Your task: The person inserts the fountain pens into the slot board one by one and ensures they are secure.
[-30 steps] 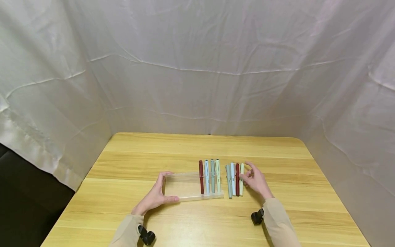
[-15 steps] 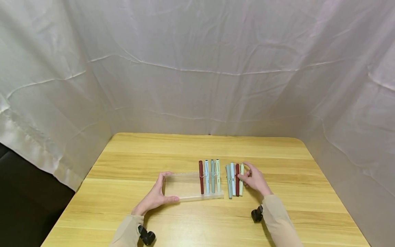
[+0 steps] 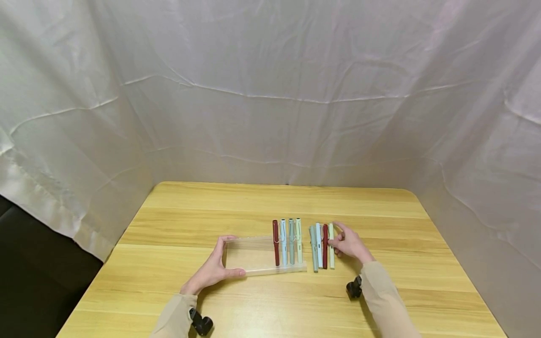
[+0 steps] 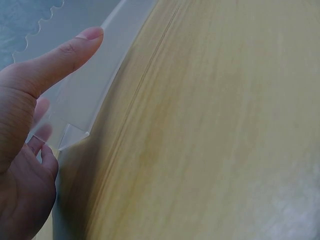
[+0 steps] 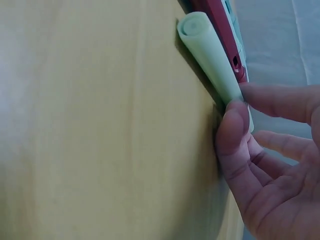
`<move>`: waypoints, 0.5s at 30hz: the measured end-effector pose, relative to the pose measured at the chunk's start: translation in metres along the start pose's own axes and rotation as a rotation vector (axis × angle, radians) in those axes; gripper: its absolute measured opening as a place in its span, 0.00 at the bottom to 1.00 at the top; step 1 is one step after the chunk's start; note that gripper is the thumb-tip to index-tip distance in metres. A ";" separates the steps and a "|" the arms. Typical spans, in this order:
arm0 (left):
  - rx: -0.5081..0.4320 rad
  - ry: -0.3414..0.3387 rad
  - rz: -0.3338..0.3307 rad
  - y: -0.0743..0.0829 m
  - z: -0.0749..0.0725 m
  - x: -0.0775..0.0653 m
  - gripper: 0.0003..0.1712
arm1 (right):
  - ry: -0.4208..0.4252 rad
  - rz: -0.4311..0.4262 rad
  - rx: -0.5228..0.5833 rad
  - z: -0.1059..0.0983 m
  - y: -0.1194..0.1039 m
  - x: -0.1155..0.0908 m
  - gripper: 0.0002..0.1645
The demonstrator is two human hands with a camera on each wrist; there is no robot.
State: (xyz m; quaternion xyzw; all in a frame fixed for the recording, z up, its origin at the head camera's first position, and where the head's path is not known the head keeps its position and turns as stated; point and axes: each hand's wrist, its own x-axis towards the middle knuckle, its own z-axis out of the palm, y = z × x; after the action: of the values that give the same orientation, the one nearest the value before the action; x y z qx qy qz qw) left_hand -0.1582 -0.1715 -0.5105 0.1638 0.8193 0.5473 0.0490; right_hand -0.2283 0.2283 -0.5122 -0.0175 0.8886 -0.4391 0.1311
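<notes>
At the middle of the wooden table (image 3: 270, 305), person at work, both hands busy. Left hand (image 3: 213, 267) spans the left end of a clear rack (image 3: 249, 253), thumb laid over the near lip, fingers curled behind and below the plastic; a steadying hold, I judge, since so light a piece would slide easily. It grips the end away from the pens, leaving the loaded side free. Right hand (image 3: 350, 245) pinches a loose pale green pen (image 3: 331, 258) between thumb and index finger, other fingers off it. That pen lies at the right end of a loose row, just right of the rack; whether it is lifted I cannot tell. Being outermost, it probably offers the easiest side for a thumb. Leftward from it, close together: loose dark red pen (image 3: 325, 249), loose light blue pen (image 3: 319, 246), loose grey-green pen (image 3: 314, 249), all with caps to the far side. The rack carries four on its right part, left to right: racked dark red pen (image 3: 276, 251), racked light blue pen (image 3: 284, 251), racked grey-green pen (image 3: 291, 251), racked pale green pen (image 3: 299, 251). Caps jut past the far edge; near ends come down at the lip, which seems to serve as a stop. Left wrist view shows a scalloped edge (image 4: 31, 34), its notches likely spacing the pens. Rack's left part holds none.
</notes>
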 end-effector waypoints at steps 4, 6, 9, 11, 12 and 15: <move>0.001 0.000 -0.003 0.001 0.000 0.000 0.53 | -0.019 0.028 -0.005 -0.001 -0.002 0.003 0.45; 0.003 -0.002 -0.007 0.001 0.000 0.000 0.52 | -0.028 0.036 -0.021 -0.002 -0.003 0.004 0.45; 0.004 -0.004 -0.010 0.001 0.000 0.000 0.52 | -0.048 0.043 -0.044 -0.002 -0.004 0.007 0.46; 0.003 -0.005 -0.010 0.000 -0.001 0.000 0.52 | -0.063 0.042 -0.061 -0.002 -0.005 0.008 0.46; 0.001 -0.006 -0.009 0.000 -0.001 0.000 0.52 | -0.068 0.050 -0.059 -0.002 -0.005 0.009 0.46; -0.001 -0.005 -0.004 0.000 -0.001 0.000 0.53 | -0.073 0.062 -0.057 -0.002 -0.006 0.010 0.46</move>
State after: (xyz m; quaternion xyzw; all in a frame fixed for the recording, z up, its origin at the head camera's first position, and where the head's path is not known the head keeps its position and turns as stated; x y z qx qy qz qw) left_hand -0.1585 -0.1723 -0.5105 0.1634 0.8193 0.5471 0.0521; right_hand -0.2385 0.2248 -0.5082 -0.0095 0.8955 -0.4085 0.1763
